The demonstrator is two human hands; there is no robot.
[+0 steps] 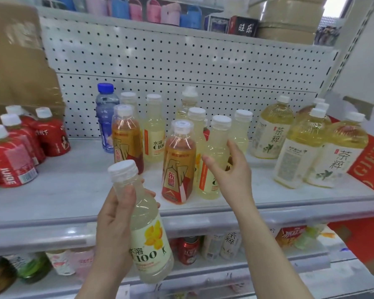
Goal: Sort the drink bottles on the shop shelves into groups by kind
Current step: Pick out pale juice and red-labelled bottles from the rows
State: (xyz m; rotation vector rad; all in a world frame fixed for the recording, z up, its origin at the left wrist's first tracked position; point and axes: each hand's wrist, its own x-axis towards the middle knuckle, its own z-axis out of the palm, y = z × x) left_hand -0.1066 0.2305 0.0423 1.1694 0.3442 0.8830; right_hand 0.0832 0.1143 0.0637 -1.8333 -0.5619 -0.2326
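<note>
A C100 lemon drink bottle (147, 229) sits at lower centre of the frame, tilted with its white cap toward the upper left, in front of the shelf edge rather than on it. The left hand (115, 223) grips it from the left, thumb across the clear neck and fingers curled behind.

Just right of centre, the right hand (229, 173) reaches onto the middle shelf (73, 186) and curls round a second pale C100 bottle (219, 143) standing upright there, thumb in front and fingers round its right side. Touching that bottle's left side stands an orange-labelled bottle (178, 169) with a clear cap. More pale C100 bottles (154, 130) stand behind, mixed with another orange-labelled bottle (126, 137) and a blue water bottle (106, 113) at the back left of the cluster.

At the left edge of the shelf stands a group of red juice bottles (9, 160) with white caps. To the right stand large tea bottles (294, 156) of yellow liquid, close together — beside them a red gift box (367, 165).

A white pegboard (160, 61) backs the shelf, and a cardboard box (20, 61) fills the upper left. The lower shelf holds a red cola can (188, 250) among other bottles, partly hidden.
</note>
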